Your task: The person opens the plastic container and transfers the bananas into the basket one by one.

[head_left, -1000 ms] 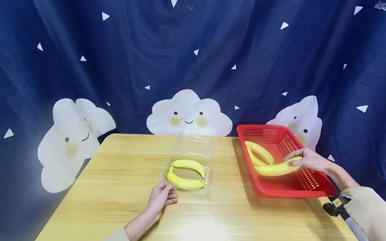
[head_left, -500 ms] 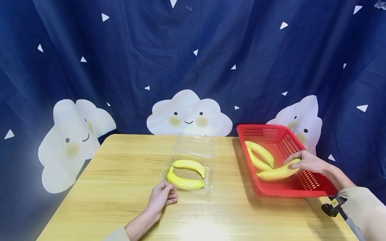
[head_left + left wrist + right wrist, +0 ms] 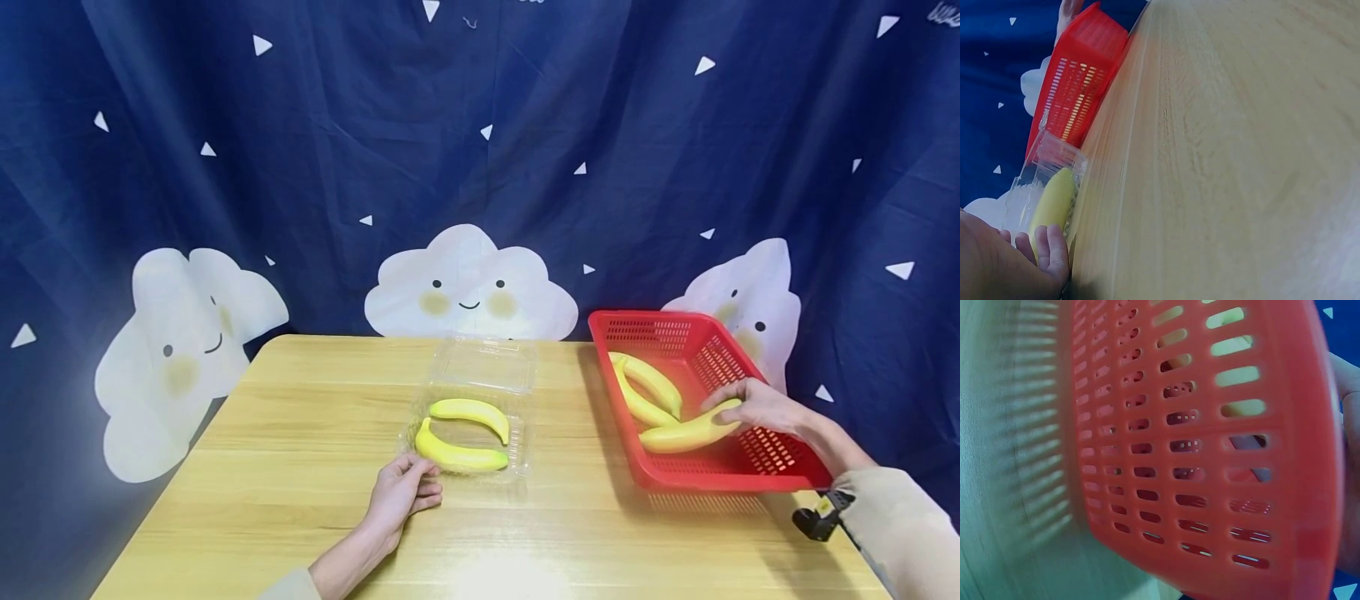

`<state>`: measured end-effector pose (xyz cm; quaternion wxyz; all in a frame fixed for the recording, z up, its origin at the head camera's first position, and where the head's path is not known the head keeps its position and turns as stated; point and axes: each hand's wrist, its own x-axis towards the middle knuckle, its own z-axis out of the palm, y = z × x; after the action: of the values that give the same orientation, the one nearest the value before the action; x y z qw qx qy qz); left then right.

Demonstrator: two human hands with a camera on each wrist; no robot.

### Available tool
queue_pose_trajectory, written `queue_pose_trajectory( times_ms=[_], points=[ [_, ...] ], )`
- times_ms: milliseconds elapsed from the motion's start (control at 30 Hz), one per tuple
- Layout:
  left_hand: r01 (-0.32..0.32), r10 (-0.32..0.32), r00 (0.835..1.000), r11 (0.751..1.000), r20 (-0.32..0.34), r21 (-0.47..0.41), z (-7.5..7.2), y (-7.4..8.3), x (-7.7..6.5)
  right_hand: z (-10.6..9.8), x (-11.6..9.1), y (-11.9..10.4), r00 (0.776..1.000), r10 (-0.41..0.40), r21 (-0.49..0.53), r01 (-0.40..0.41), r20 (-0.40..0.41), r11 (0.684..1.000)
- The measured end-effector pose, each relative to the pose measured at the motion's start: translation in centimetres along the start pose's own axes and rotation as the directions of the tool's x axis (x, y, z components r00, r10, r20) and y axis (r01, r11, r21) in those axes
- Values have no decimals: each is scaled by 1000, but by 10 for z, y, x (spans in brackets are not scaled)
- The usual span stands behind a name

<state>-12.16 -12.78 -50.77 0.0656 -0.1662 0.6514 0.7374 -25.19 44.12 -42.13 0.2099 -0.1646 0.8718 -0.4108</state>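
Observation:
In the head view my right hand (image 3: 761, 406) reaches into a red basket (image 3: 731, 482) and grips the right end of a banana (image 3: 686, 434). The banana lies low in the basket, beside two more bananas (image 3: 651, 385) along the left side. My left hand (image 3: 401, 492) pinches the near left edge of a clear plastic clamshell container (image 3: 517, 475), its lid folded back. Two bananas (image 3: 468, 457) with greenish ends lie curved in the container. The left wrist view shows the left fingers (image 3: 1057, 250) against the container. In the right wrist view, the basket wall (image 3: 1172, 444) mostly hides the right hand.
The basket stands at the right of the wooden table (image 3: 300, 417), its right end near the table's edge. A dark blue curtain (image 3: 480, 125) with cloud faces hangs behind the table. A small black device (image 3: 821, 517) is by the right sleeve.
My right hand has lowered the gripped banana a little deeper into the basket and its held end has shifted slightly left. The left hand and container have stayed put.

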Motion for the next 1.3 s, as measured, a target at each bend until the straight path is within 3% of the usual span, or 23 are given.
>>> queue_pose_trajectory(
  times_ms=[233, 600, 1133, 1300],
  points=[
    [0, 0, 1000, 1000, 3, -5, 0, 0, 0, 4, 1, 4, 998, 42, 5, -41, -39, 999],
    [-5, 5, 1000, 1000, -4, -6, -1, 0, 0, 8, 7, 3, 996, 31, 2, -31, -85, 1000],
    [-6, 6, 1000, 1000, -2, -2, 0, 1, 0, 11, 18, 5, 985, 47, -92, -63, -166, 994],
    [-6, 6, 1000, 1000, 0, -1, 1, 2, -1, 8, 20, 8, 986, 14, -116, -34, -166, 993]
  ],
)
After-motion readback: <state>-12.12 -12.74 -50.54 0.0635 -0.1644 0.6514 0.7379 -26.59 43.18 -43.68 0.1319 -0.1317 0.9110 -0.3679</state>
